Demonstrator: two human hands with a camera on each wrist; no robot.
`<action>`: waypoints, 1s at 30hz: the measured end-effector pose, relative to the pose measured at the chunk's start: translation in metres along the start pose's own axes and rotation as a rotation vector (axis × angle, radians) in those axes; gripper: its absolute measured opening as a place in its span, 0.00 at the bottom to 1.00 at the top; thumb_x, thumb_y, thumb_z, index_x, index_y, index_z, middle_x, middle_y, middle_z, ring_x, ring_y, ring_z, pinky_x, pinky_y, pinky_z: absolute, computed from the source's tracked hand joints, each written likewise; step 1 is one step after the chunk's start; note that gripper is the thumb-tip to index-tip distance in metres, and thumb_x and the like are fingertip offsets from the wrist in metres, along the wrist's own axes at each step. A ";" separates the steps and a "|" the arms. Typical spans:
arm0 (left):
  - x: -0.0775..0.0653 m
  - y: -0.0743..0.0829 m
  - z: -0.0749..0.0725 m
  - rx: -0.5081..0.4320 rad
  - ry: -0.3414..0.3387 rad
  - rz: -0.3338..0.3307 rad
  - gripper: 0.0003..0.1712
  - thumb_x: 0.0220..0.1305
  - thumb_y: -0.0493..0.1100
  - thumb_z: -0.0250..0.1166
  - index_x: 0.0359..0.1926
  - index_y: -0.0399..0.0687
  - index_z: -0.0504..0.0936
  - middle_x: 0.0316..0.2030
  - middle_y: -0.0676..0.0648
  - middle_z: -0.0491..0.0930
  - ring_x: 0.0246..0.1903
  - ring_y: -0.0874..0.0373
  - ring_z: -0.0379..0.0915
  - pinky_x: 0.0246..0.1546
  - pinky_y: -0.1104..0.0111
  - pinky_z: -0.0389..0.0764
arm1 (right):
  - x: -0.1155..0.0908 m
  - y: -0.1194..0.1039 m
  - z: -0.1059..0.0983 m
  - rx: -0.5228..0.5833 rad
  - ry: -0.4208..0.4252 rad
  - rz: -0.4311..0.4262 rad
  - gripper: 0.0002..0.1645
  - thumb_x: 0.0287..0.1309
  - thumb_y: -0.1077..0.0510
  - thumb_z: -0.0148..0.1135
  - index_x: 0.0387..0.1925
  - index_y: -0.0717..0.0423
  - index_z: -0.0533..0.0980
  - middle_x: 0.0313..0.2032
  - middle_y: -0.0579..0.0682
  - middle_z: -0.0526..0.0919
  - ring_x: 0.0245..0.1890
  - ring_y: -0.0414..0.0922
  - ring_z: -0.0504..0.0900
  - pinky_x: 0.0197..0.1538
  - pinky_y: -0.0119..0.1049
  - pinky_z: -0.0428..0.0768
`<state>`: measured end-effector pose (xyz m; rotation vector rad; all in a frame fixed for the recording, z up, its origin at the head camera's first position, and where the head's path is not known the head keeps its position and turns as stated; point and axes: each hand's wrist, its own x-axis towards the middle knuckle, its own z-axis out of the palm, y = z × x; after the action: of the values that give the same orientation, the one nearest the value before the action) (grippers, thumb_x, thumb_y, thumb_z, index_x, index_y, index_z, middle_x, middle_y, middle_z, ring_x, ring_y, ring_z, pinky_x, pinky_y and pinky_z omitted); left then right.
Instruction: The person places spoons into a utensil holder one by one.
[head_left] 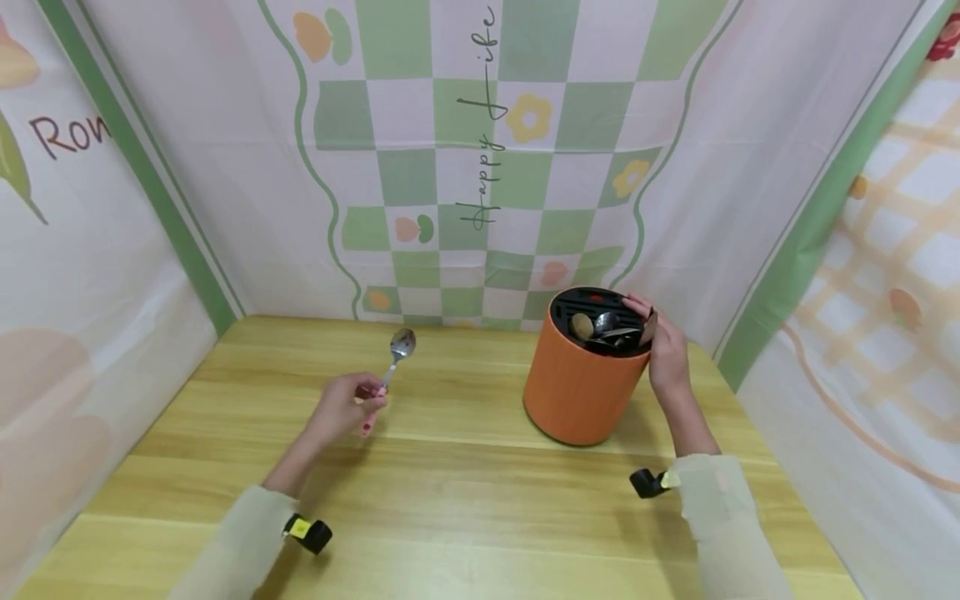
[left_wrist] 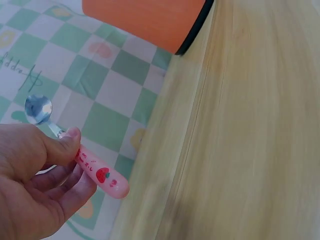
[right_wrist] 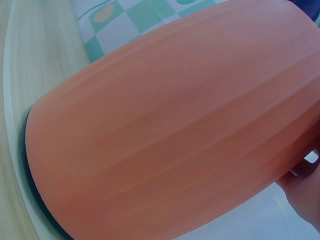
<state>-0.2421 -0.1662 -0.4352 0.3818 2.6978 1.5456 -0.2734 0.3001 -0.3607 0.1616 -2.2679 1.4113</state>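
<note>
Between the thumb and fingers of my left hand point(head_left: 348, 406) is a spoon with a pink handle point(left_wrist: 102, 175), held above the table. Its metal bowl point(head_left: 403, 342) points up and away; a strawberry print shows on the handle in the left wrist view. On the right stands an orange utensil holder point(head_left: 577, 392) with a black slotted top point(head_left: 573, 304). Several spoon heads point(head_left: 606, 322) show in its opening. My right hand point(head_left: 667, 350) grips the holder's upper right side, fingers at the rim. In the right wrist view, the orange wall point(right_wrist: 165, 130) hides most of that hand.
The wooden table point(head_left: 450, 500) runs back to a hanging cloth with green and white checks point(head_left: 465, 175). More printed cloth point(head_left: 900, 292) hangs at both sides. A small black camera point(head_left: 307, 533) is strapped to each wrist.
</note>
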 end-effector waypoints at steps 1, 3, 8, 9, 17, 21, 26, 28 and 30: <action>0.001 0.001 0.002 -0.002 -0.002 0.006 0.08 0.63 0.30 0.66 0.42 0.29 0.81 0.33 0.37 0.84 0.22 0.58 0.77 0.18 0.68 0.82 | 0.000 0.000 0.000 0.001 0.000 0.000 0.32 0.80 0.47 0.32 0.62 0.63 0.75 0.70 0.58 0.70 0.74 0.54 0.61 0.78 0.51 0.56; 0.003 0.003 0.007 0.004 -0.001 0.021 0.08 0.62 0.30 0.67 0.42 0.30 0.82 0.33 0.39 0.84 0.24 0.58 0.78 0.20 0.70 0.82 | 0.000 -0.001 0.000 0.002 0.001 -0.005 0.32 0.80 0.48 0.32 0.62 0.63 0.75 0.70 0.58 0.70 0.74 0.54 0.62 0.78 0.51 0.56; 0.009 0.011 0.017 0.011 0.002 0.060 0.08 0.60 0.30 0.68 0.41 0.32 0.82 0.33 0.42 0.84 0.30 0.57 0.80 0.30 0.72 0.84 | 0.000 -0.002 0.001 0.009 0.001 -0.015 0.31 0.80 0.49 0.33 0.61 0.64 0.75 0.69 0.59 0.71 0.74 0.55 0.63 0.77 0.51 0.57; 0.010 0.013 0.019 0.017 0.006 0.066 0.08 0.60 0.30 0.69 0.41 0.32 0.83 0.32 0.43 0.84 0.31 0.56 0.80 0.31 0.72 0.84 | 0.000 -0.003 0.001 0.011 0.000 -0.016 0.30 0.80 0.49 0.33 0.61 0.64 0.75 0.69 0.60 0.71 0.74 0.55 0.63 0.77 0.51 0.57; 0.018 0.032 0.034 0.041 0.032 0.106 0.07 0.59 0.34 0.71 0.39 0.38 0.85 0.32 0.47 0.85 0.34 0.56 0.81 0.34 0.70 0.82 | 0.000 -0.001 0.000 -0.002 0.003 -0.019 0.31 0.80 0.49 0.32 0.61 0.64 0.75 0.69 0.60 0.71 0.74 0.55 0.63 0.77 0.51 0.57; 0.022 0.041 0.040 0.055 0.055 0.129 0.07 0.58 0.35 0.73 0.38 0.40 0.85 0.32 0.48 0.86 0.34 0.56 0.82 0.35 0.67 0.83 | 0.000 -0.001 0.000 -0.009 0.011 -0.021 0.30 0.80 0.50 0.32 0.61 0.63 0.76 0.69 0.60 0.71 0.73 0.55 0.63 0.77 0.49 0.58; 0.027 0.051 0.049 0.053 0.071 0.137 0.06 0.57 0.37 0.74 0.36 0.43 0.86 0.31 0.49 0.86 0.34 0.56 0.82 0.36 0.66 0.85 | -0.001 -0.002 0.001 -0.007 0.008 -0.016 0.30 0.80 0.52 0.32 0.61 0.63 0.76 0.69 0.60 0.71 0.73 0.55 0.63 0.77 0.48 0.58; 0.030 0.055 0.052 0.047 0.074 0.133 0.06 0.57 0.37 0.74 0.36 0.44 0.86 0.31 0.50 0.86 0.34 0.56 0.82 0.36 0.66 0.85 | -0.001 -0.002 0.001 -0.006 0.009 -0.015 0.30 0.80 0.50 0.32 0.61 0.63 0.76 0.69 0.60 0.71 0.73 0.55 0.64 0.77 0.48 0.58; 0.032 0.059 0.055 0.038 0.076 0.142 0.06 0.57 0.36 0.73 0.36 0.45 0.86 0.32 0.50 0.86 0.34 0.56 0.82 0.35 0.66 0.85 | 0.000 -0.002 0.001 -0.005 0.010 -0.015 0.31 0.80 0.50 0.32 0.61 0.63 0.76 0.68 0.60 0.71 0.73 0.55 0.64 0.77 0.47 0.58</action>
<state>-0.2539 -0.0844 -0.4097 0.5378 2.8179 1.5755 -0.2729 0.2985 -0.3599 0.1693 -2.2569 1.3953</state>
